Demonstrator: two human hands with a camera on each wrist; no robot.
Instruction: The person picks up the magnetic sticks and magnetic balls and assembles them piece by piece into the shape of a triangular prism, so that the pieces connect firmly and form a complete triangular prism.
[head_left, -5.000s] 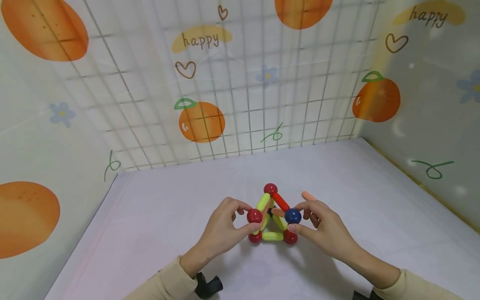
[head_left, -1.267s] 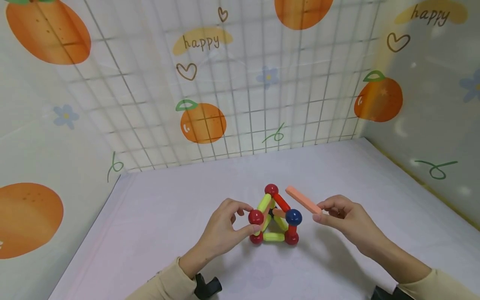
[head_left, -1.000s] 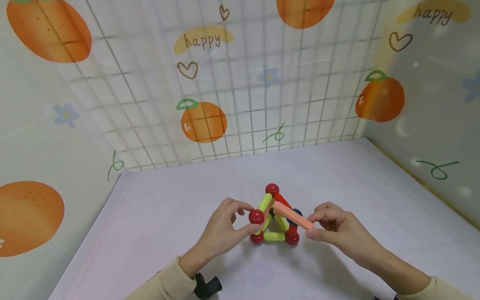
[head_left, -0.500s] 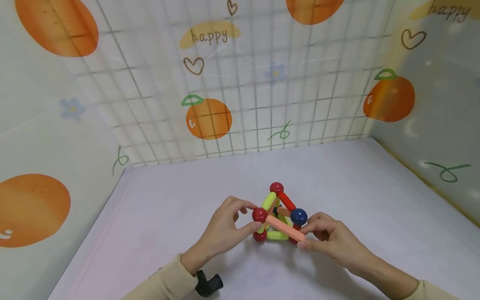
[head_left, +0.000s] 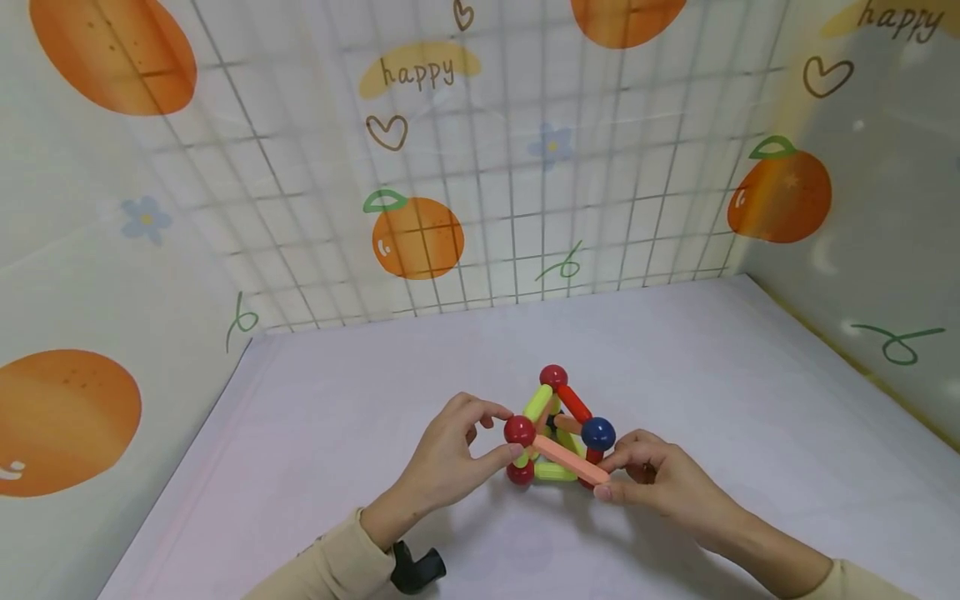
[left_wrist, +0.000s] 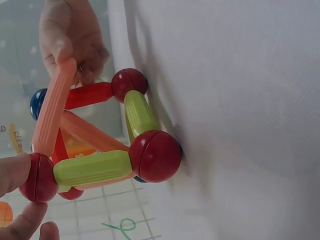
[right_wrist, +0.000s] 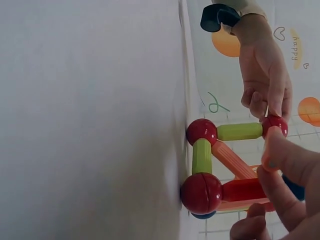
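Note:
A frame of magnetic balls and sticks stands on the table. My left hand [head_left: 442, 462] pinches its upper left red ball [head_left: 519, 430] between thumb and index finger. A long peach stick [head_left: 572, 460] slants down from that ball, touching it at one end. Thumb and fingers of my right hand [head_left: 675, 483] pinch the stick's free end. In the left wrist view that end stands apart from the blue ball [left_wrist: 37, 102]. A red ball [head_left: 553, 377] tops the back of the frame. Lower down are green sticks [left_wrist: 92, 167] and red balls [right_wrist: 201, 193]. The stick partly hides the lower right ball in the head view.
The frame rests on a pale tabletop [head_left: 360, 392]. Behind it hangs a printed cloth [head_left: 487, 167] over a wire grid, and cloth walls rise at both sides. A black wrist mount [head_left: 417, 568] sits below my left wrist.
My right hand has left the blue ball and picked up the peach stick from behind. It brought the stick forward and left against the red ball. My left hand keeps its grip.

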